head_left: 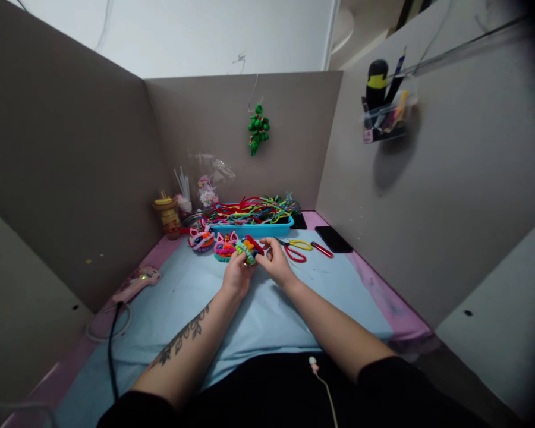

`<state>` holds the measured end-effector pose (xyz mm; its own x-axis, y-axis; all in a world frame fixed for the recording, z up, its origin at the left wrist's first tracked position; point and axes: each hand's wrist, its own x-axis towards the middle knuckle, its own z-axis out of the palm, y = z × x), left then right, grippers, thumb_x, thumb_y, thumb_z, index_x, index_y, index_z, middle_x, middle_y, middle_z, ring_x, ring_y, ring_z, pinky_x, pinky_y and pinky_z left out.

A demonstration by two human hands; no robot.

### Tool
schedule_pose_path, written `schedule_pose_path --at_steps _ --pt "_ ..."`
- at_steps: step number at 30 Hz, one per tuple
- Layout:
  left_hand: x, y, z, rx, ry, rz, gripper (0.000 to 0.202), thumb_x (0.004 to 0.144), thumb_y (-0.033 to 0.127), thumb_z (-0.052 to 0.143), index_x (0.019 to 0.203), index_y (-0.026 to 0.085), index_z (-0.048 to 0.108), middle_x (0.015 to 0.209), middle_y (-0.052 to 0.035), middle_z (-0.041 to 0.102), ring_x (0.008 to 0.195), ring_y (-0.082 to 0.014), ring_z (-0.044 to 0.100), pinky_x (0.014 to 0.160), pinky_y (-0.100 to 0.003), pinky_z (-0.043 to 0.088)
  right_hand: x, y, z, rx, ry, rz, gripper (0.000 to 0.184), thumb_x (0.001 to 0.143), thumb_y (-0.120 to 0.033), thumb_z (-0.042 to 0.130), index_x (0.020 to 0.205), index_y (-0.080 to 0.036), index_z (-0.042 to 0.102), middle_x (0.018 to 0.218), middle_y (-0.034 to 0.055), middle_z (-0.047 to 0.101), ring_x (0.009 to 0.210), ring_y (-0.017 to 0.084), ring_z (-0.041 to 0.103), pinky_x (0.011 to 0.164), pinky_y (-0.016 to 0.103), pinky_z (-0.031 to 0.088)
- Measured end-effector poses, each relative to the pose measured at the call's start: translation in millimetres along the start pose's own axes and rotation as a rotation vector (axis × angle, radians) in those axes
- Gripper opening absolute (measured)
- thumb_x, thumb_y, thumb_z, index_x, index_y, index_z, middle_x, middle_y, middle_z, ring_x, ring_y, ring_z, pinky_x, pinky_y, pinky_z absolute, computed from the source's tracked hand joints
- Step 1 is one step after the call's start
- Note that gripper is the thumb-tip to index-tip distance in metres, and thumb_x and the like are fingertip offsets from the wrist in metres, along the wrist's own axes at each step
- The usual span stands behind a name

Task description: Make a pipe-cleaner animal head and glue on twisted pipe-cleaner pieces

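A multicoloured pipe-cleaner figure (246,252), with green, orange, blue and red parts, is held over the blue cloth. My left hand (238,274) is closed around its near left side. At its right side, my right hand (274,264) has its thumb and fingers bent on the edge, closed on it. The underside of the figure is hidden by my fingers. Just left of it stand two similar pipe-cleaner figures with pointed ears, a nearer one (225,247) and a farther one (200,239). Scissors (295,254) with red handles lie right of my right hand.
Behind the figures sits a blue tray (254,230) heaped with pipe cleaners (254,210). Yellow-handled pliers (301,244), a red tool (323,249) and a black phone (334,239) lie right. A pink glue gun (136,284) with a cord rests left. Grey panels enclose the table.
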<state>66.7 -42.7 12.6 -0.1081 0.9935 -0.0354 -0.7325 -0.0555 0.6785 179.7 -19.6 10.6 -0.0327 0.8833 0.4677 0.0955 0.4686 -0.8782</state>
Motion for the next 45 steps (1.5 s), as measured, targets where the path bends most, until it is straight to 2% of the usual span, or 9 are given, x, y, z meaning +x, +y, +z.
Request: schedule_pose_path --at_steps 4,8,12,18,23,27,32,37,45 --pt "4.8 4.2 -1.8 -0.115 0.075 -0.115 0.016 0.075 0.012 0.052 0.088 0.015 0.061 0.083 -0.0074 0.067 0.079 -0.0182 0.063 0.075 -0.034 0.051 9.4 5.0 -10.5 0.178 0.141 0.035 0.033 0.071 -0.034 0.058 0.099 -0.02 0.049 0.082 -0.0004 0.049 0.061 0.01 0.042 0.054 0.023 0.036" --pt "8.9 6.6 -5.9 -0.17 0.06 -0.155 0.02 0.076 0.011 0.05 0.092 0.015 0.061 0.086 -0.0091 0.067 0.084 -0.0201 0.063 0.078 -0.037 0.052 23.7 12.4 -25.7 0.353 0.272 0.183 0.028 0.066 -0.039 0.064 0.073 -0.021 0.043 0.058 -0.007 0.039 0.048 0.007 0.033 0.043 0.02 0.026" --pt "10.4 6.6 -8.5 -0.182 0.044 -0.171 0.021 0.076 0.011 0.049 0.093 0.015 0.061 0.088 -0.0094 0.067 0.086 -0.0203 0.064 0.079 -0.038 0.053 29.9 12.8 -34.4 0.543 0.238 0.292 0.038 0.065 -0.043 0.066 0.064 -0.022 0.033 0.044 -0.0107 0.031 0.038 0.005 0.023 0.036 0.019 0.014" --pt "6.7 8.1 -4.5 -0.197 0.029 -0.187 0.023 0.077 0.012 0.048 0.095 0.014 0.06 0.089 -0.01 0.067 0.087 -0.0215 0.064 0.078 -0.038 0.053 25.3 10.9 -29.1 0.53 0.074 0.311 0.042 0.066 -0.05 0.065 0.062 -0.021 0.034 0.043 -0.0096 0.038 0.034 0.003 0.023 0.034 0.018 0.015" --pt "3.8 9.7 -2.0 -0.206 0.022 -0.186 0.022 0.076 0.012 0.049 0.095 0.015 0.06 0.088 -0.0107 0.067 0.086 -0.022 0.064 0.077 -0.038 0.053 20.0 10.0 -21.9 0.491 -0.014 0.329 0.032 0.057 -0.036 0.071 0.068 -0.02 0.044 0.046 -0.011 0.037 0.036 0.003 0.026 0.034 0.016 0.016" --pt "1.0 10.2 -0.9 -0.216 0.0 -0.169 0.023 0.074 0.011 0.051 0.095 0.016 0.061 0.086 -0.009 0.067 0.086 -0.0211 0.064 0.079 -0.038 0.052 18.1 10.6 -18.6 0.531 -0.031 0.533 0.024 0.058 -0.027 0.067 0.068 -0.019 0.046 0.049 -0.0086 0.043 0.038 0.004 0.031 0.035 0.016 0.019" --pt "-6.2 5.9 0.9 -0.123 -0.131 -0.14 0.022 0.072 0.008 0.057 0.092 0.016 0.061 0.089 -0.0053 0.066 0.082 -0.0159 0.063 0.079 -0.032 0.051 19.2 12.3 -17.3 0.712 -0.236 0.718 0.01 0.066 -0.022 0.06 0.067 -0.017 0.052 0.052 -0.0016 0.05 0.041 0.008 0.038 0.037 0.018 0.023" --pt "-12.5 -2.4 2.0 0.106 -0.207 -0.12 0.026 0.063 0.004 0.07 0.086 0.015 0.064 0.084 -0.0027 0.066 0.071 -0.0104 0.06 0.064 -0.02 0.045 26.6 21.7 -23.6 0.7 -0.138 0.751 0.012 0.068 -0.016 0.057 0.058 -0.018 0.049 0.042 -0.0041 0.04 0.037 0.007 0.031 0.036 0.019 0.021" --pt "-10.2 -9.2 -1.9 0.195 -0.211 -0.151 0.027 0.058 0.004 0.075 0.082 0.013 0.066 0.077 -0.0041 0.067 0.064 -0.0105 0.06 0.062 -0.021 0.046 34.2 36.8 -30.3 0.621 -0.122 0.734 0.017 0.072 -0.022 0.06 0.061 -0.018 0.048 0.04 -0.0056 0.037 0.035 0.007 0.028 0.034 0.018 0.019"
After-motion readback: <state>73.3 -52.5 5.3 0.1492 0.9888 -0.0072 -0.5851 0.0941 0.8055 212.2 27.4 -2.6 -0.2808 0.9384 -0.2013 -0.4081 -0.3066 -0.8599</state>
